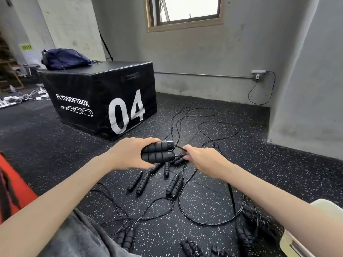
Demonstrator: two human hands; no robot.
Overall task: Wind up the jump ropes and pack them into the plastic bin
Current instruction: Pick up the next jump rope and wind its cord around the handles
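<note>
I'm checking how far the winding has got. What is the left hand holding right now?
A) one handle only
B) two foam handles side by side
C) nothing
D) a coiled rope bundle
B: the left hand grips two black handles stacked side by side, while the right hand pinches the cord just past their ends.

Your handles (157, 152) are black, ribbed foam, and the cords (219, 125) are black too. The floor (204, 201) is black with white specks. The box (104, 97) is black with white print (a big "04"). The bag (63, 59) is navy, the mat (16, 182) red, the bin (326, 208) cream.
</note>
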